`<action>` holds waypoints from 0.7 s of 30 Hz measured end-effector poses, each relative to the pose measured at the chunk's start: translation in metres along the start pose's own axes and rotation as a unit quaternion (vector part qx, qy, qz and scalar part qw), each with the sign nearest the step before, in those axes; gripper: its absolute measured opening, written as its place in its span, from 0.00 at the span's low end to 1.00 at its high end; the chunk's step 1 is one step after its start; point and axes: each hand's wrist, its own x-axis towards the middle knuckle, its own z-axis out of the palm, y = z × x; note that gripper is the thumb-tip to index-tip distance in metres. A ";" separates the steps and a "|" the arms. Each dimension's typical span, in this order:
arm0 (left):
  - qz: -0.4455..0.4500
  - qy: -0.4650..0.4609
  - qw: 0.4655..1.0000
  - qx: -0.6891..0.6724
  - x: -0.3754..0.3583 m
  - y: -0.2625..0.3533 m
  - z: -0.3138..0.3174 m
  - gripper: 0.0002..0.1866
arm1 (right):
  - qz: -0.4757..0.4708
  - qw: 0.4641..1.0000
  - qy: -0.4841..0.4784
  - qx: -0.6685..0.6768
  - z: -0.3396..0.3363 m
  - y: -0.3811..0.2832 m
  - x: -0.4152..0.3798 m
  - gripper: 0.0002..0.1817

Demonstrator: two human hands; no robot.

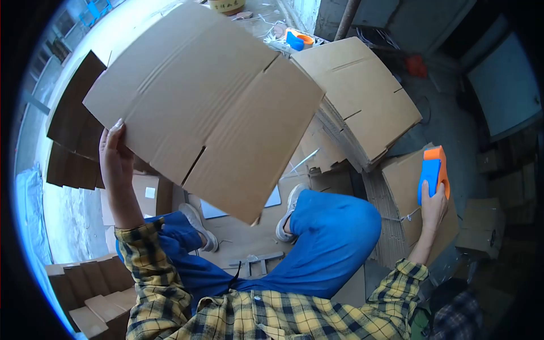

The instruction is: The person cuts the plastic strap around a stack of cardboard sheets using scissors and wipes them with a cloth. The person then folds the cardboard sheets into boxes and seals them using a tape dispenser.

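Note:
My left hand [115,161] grips the lower left edge of a flat, unfolded cardboard box blank [209,102] and holds it up in front of me, tilted. My right hand [434,205] is out to the right, closed around an orange and blue tape dispenser [434,173] held upright over a stack of cardboard. I sit with legs in blue trousers [334,232] and grey shoes [289,212], sleeves in yellow plaid.
A tall stack of flat box blanks [362,102] lies ahead on the right, another pile [405,192] under the dispenser. Dark cardboard sheets [73,124] stand at the left, assembled boxes [90,283] at lower left. A second tape dispenser [297,39] lies at the back.

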 end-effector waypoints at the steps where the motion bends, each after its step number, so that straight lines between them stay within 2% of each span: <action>1: -0.016 0.002 0.998 0.063 -0.012 0.010 -0.003 0.09 | 0.000 1.000 -0.003 0.000 0.005 0.014 -0.009 0.28; 3: -0.063 -0.051 0.977 0.195 -0.028 0.005 -0.015 0.12 | 0.021 0.998 -0.023 -0.053 0.017 0.042 -0.021 0.28; 5: -0.105 -0.110 0.939 0.310 -0.038 -0.041 -0.032 0.12 | 0.042 0.994 -0.048 -0.087 0.030 0.061 -0.032 0.27; 6: -0.151 -0.133 0.929 0.311 -0.048 -0.067 -0.032 0.10 | 0.066 0.988 -0.074 -0.121 0.034 0.065 -0.036 0.27; 9: -0.234 -0.130 0.891 0.367 -0.077 -0.141 -0.053 0.11 | 0.063 0.989 -0.063 -0.114 0.036 0.063 -0.040 0.27; 11: -0.245 -0.083 0.897 0.360 -0.079 -0.146 -0.056 0.11 | 0.072 0.986 -0.077 -0.129 0.029 0.066 -0.040 0.27; 14: -0.265 -0.079 0.897 0.344 -0.075 -0.143 -0.063 0.11 | 0.080 0.980 -0.110 -0.149 0.019 0.048 -0.031 0.28; 16: -0.239 -0.064 0.899 0.362 -0.071 -0.158 -0.072 0.11 | 0.027 0.987 -0.013 -0.161 -0.002 0.017 -0.030 0.28; 18: -0.207 -0.052 0.892 0.399 -0.073 -0.165 -0.072 0.11 | -0.102 0.994 0.035 -0.023 0.000 -0.025 -0.024 0.26; 20: -0.190 -0.034 0.891 0.412 -0.075 -0.177 -0.069 0.12 | -0.206 0.974 -0.015 0.095 0.014 -0.083 -0.021 0.25; 21: -0.169 -0.011 0.889 0.426 -0.075 -0.182 -0.068 0.14 | -0.256 0.962 -0.026 0.087 0.026 -0.107 -0.018 0.25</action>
